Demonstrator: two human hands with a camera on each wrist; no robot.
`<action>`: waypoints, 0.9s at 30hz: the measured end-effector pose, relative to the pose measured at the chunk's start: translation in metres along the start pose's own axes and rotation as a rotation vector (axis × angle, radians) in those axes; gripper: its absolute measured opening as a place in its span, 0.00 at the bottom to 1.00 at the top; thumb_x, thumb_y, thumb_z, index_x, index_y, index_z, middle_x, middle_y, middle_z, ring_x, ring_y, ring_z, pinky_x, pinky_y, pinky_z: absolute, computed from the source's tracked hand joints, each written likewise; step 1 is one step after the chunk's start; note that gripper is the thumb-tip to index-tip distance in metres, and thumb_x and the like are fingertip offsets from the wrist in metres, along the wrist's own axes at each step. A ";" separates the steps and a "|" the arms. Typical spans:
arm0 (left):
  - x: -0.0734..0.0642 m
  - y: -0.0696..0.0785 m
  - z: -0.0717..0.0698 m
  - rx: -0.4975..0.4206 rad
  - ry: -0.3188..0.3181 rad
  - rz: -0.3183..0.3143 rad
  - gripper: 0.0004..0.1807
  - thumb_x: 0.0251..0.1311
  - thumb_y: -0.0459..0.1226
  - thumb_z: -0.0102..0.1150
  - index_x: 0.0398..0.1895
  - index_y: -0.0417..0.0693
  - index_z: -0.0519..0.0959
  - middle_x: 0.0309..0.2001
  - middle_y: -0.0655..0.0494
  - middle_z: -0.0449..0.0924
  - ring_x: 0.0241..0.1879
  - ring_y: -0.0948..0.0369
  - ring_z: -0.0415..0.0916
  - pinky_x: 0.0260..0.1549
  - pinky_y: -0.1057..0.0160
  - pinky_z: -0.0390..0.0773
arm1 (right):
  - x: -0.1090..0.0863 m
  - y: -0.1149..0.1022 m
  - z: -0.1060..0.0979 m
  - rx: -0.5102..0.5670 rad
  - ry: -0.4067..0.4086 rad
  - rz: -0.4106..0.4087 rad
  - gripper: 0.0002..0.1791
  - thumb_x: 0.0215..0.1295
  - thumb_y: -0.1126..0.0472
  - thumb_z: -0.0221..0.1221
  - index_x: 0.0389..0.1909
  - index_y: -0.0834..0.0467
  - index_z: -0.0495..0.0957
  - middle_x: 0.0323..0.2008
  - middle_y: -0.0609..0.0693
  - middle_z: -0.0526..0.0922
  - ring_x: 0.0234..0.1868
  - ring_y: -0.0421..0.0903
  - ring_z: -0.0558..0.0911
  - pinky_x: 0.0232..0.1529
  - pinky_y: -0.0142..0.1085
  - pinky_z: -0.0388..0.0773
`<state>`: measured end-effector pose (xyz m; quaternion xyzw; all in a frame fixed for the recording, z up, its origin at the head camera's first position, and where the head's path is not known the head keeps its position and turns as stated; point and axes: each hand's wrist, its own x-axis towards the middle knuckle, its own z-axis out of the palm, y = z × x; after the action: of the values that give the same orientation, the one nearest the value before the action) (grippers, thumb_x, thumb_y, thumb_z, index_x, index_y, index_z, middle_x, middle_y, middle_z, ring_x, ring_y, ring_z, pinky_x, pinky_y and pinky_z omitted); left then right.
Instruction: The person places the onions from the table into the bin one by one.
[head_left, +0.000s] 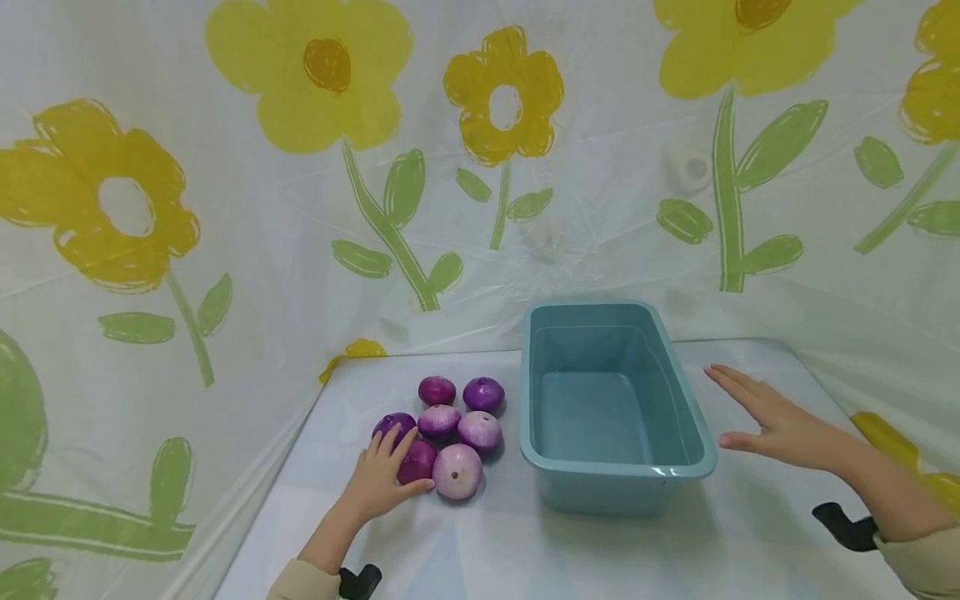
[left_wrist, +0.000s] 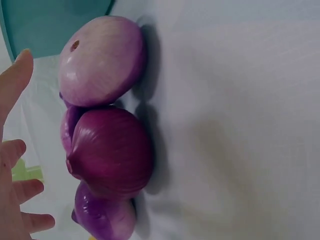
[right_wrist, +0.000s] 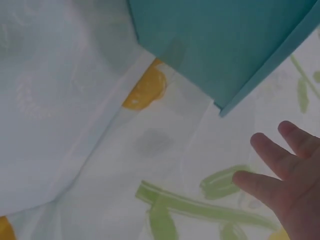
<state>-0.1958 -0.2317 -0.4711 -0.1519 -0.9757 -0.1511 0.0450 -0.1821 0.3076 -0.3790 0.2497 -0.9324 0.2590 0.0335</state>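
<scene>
Several purple onions sit in a cluster on the table, left of a blue-green plastic basin [head_left: 618, 492]. Over the near left side of the cluster is my left hand [head_left: 378, 483], fingers spread and holding nothing. A dark red onion [head_left: 417, 462] lies partly behind its fingers, and a pale onion [head_left: 457, 472] is just beyond the thumb. In the left wrist view the fingers stand apart from the dark red onion [left_wrist: 112, 152]. My right hand [head_left: 783, 425] hovers off the basin's right side, its fingers extended with nothing in them.
The basin's inside shows only its bare floor. A white sheet with yellow flowers [head_left: 504, 96] hangs behind and beside the table [head_left: 480, 558]. Dark straps [head_left: 843, 527] with camera mounts circle both wrists.
</scene>
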 end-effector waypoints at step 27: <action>0.005 0.021 0.037 -0.059 0.032 0.053 0.44 0.41 0.54 0.67 0.61 0.42 0.66 0.58 0.36 0.63 0.58 0.38 0.58 0.51 0.37 0.65 | 0.015 -0.006 0.033 -0.014 -0.067 -0.139 0.40 0.52 0.52 0.63 0.64 0.61 0.59 0.65 0.64 0.52 0.61 0.63 0.54 0.44 0.67 0.63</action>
<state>-0.1951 -0.1995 -0.4999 -0.1764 -0.9657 -0.1808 0.0602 -0.1897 0.2799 -0.4015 0.3222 -0.9152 0.2410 0.0218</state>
